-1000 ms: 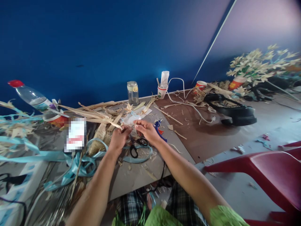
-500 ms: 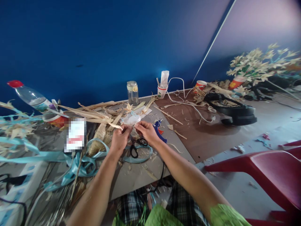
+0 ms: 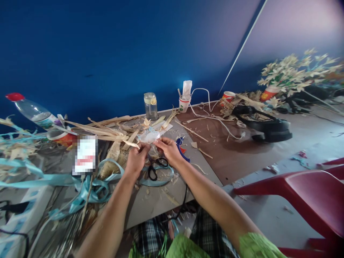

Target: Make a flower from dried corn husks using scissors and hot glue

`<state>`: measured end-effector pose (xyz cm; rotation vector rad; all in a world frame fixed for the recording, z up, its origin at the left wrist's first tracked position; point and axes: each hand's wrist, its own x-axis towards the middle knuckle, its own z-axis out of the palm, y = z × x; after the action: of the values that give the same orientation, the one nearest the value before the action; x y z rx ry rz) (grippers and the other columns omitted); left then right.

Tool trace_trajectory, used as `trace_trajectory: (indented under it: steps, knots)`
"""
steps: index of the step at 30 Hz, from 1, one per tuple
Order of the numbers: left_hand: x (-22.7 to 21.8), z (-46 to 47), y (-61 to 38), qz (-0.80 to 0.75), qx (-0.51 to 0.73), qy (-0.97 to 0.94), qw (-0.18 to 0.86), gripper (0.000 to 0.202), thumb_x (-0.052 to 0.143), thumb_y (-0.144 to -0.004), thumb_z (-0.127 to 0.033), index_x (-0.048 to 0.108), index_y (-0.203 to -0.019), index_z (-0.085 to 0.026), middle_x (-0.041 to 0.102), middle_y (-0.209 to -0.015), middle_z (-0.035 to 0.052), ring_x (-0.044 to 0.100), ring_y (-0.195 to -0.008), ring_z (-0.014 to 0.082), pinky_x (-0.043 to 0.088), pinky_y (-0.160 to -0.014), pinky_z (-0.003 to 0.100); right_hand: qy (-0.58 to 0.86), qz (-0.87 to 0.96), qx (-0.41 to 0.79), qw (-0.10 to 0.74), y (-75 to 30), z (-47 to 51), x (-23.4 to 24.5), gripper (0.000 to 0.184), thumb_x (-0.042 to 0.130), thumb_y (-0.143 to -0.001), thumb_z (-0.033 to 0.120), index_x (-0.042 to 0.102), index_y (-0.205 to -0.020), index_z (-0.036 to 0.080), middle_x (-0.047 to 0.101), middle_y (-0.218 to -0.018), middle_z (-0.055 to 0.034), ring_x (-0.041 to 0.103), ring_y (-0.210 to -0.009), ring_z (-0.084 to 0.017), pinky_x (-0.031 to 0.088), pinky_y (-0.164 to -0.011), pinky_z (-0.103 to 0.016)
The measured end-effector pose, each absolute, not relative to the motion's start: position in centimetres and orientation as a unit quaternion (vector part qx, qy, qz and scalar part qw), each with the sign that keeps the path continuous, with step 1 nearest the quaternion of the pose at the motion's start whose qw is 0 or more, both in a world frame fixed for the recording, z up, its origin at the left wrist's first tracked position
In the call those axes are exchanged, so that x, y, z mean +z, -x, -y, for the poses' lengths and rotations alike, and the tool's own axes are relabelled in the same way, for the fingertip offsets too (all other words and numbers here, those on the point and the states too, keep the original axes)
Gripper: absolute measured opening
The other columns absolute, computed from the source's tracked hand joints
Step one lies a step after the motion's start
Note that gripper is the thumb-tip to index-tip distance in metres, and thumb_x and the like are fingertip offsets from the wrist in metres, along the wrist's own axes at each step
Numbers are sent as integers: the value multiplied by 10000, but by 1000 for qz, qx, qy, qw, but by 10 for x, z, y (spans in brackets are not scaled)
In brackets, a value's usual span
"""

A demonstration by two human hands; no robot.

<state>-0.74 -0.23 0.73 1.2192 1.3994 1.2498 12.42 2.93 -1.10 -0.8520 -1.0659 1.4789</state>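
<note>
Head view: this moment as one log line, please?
left hand: pinched, at pale strip; right hand: pinched, contents unclear; scissors: lying nearby

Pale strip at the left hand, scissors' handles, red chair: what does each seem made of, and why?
Pale strip: probably dried plant husk, matte, with uneven edges. Scissors' handles: likely smooth plastic, thick black loops. Red chair: apparently plastic, semi-glossy; smooth moulded curves.

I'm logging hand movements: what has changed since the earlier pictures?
The right hand has lowered its fingers slightly; they now lie flatter near the left hand. The scene has shifted slightly leftward in view. No grasp or release is visible. The left hand's pose and the scissors look unchanged.
</note>
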Motion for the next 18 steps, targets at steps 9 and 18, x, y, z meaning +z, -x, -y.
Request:
trace_trajectory:
  steps: [9,18]
  knots:
    - [4,1,9,-573,559,-436,412,251,631,-723,-411,579,-731,-165,411,-511,-61,357,-461,76,296,-464,209,359,440,637,521,-125,-26,-9,347,711,-638,465,626,-764,153,452,-525,58,367,-471,-61,251,-474,-219]
    - [7,4,4,-559,547,-449,431,230,630,-717,-382,559,-692,-165,369,-492,-69,312,-449,69,258,-445,209,358,511,583,520,-119,-21,-2,279,683,-671,415,690,-753,149,535,-630,24,377,-504,-64,290,-501,-233]
